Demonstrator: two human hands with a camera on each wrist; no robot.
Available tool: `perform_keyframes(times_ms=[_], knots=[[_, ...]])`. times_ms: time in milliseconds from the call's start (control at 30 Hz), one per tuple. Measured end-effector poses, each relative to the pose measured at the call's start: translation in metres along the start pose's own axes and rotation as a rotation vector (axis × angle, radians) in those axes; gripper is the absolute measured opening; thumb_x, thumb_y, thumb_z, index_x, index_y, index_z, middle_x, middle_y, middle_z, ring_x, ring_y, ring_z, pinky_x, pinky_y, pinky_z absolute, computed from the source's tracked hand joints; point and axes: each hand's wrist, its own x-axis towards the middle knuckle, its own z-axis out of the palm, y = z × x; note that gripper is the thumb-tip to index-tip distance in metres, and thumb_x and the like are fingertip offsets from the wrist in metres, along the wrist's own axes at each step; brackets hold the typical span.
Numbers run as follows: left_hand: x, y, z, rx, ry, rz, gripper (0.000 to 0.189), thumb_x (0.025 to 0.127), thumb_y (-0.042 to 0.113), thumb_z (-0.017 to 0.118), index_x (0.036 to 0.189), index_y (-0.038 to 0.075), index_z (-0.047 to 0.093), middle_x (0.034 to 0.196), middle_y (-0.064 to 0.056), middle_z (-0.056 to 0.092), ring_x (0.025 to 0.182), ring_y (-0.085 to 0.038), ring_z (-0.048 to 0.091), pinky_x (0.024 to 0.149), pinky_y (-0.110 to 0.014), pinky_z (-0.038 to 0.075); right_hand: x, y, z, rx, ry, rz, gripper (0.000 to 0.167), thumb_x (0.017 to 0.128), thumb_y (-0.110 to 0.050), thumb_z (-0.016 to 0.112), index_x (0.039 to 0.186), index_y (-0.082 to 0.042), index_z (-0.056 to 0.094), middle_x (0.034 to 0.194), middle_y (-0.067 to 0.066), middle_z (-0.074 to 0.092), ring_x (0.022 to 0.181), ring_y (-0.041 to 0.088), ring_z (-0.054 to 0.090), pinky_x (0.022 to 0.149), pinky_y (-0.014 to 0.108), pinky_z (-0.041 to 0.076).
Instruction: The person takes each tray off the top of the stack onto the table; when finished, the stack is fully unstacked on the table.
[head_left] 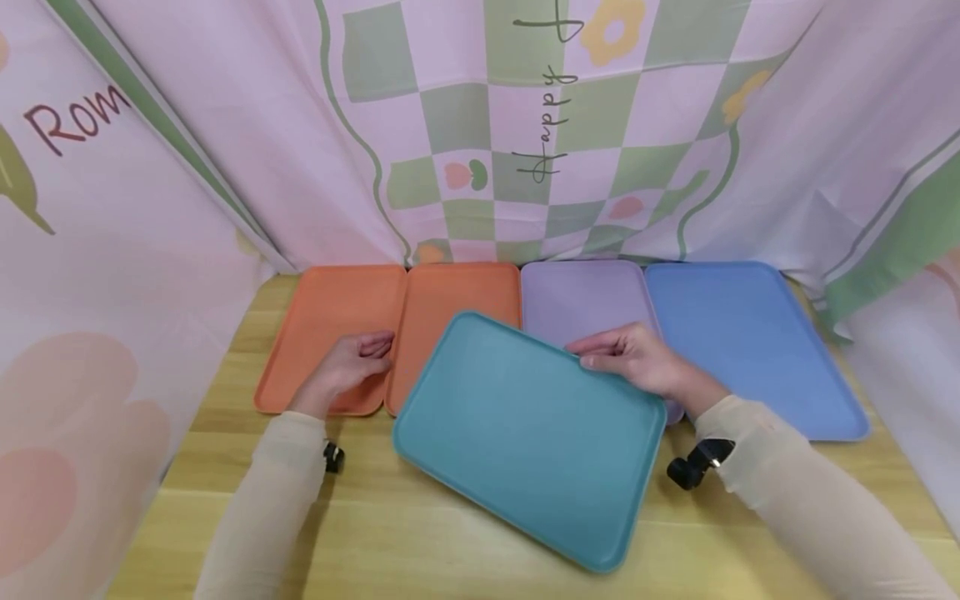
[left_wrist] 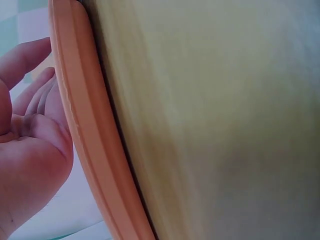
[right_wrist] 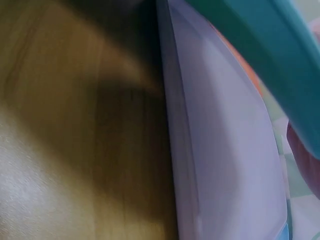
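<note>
My right hand (head_left: 637,358) pinches a teal tray (head_left: 525,433) by its far long edge, thumb on top. The teal tray is held tilted above the table, overlapping the purple tray (head_left: 588,296) and the second orange tray (head_left: 465,292) in the head view. In the right wrist view the teal rim (right_wrist: 265,55) passes over the purple tray (right_wrist: 230,125). My left hand (head_left: 348,362) hovers over the left orange tray (head_left: 337,308), fingers loosely extended toward the seam between the orange trays, holding nothing. The left wrist view shows that hand (left_wrist: 30,125) behind an orange rim (left_wrist: 90,115).
A blue tray (head_left: 750,350) lies at the right end of the row, beside the purple one. The row stands along the back of the wooden table (head_left: 360,533). Printed curtains (head_left: 450,117) hang behind and at both sides.
</note>
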Motion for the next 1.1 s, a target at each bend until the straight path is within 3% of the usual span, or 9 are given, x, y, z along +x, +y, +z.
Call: perform_keyframes(times_ms=[267,567,867,1100], knots=[[0.000,-0.002,-0.001,-0.007,-0.007,0.010,0.064,0.106,-0.003,0.061,0.164,-0.008,0.036,0.171,-0.027,0.036,0.160,-0.039,0.037,0.127,-0.049,0.041,-0.003,-0.002,0.009,-0.015,-0.070,-0.058,0.026,0.103,-0.006,0.072,0.126,0.004,0.078,0.114,0.020,0.082,0.084,0.016,0.083,0.067,0.035,0.068],[0.000,-0.002,-0.001,0.011,-0.004,0.019,0.063,0.106,0.001,0.063,0.164,-0.006,0.039,0.171,-0.024,0.038,0.160,-0.038,0.039,0.127,-0.051,0.042,-0.003,-0.002,0.016,-0.028,-0.178,-0.083,0.026,0.104,-0.007,0.070,0.128,0.000,0.079,0.120,0.019,0.081,0.090,0.014,0.082,0.070,0.031,0.067],[-0.002,0.001,0.001,0.019,0.003,0.023,0.064,0.105,0.000,0.064,0.163,-0.007,0.039,0.170,-0.025,0.038,0.159,-0.039,0.039,0.127,-0.050,0.042,-0.002,-0.001,0.023,-0.038,-0.247,-0.099,0.026,0.104,-0.008,0.071,0.128,-0.003,0.080,0.124,0.016,0.080,0.107,0.006,0.078,0.085,0.026,0.066],[-0.002,0.001,0.001,0.019,-0.002,0.036,0.064,0.105,-0.001,0.064,0.163,-0.008,0.038,0.170,-0.026,0.036,0.159,-0.040,0.038,0.127,-0.049,0.040,0.000,-0.001,0.026,-0.075,-0.294,-0.086,0.025,0.104,-0.010,0.071,0.127,-0.006,0.081,0.124,0.012,0.081,0.112,0.008,0.078,0.092,0.025,0.064]])
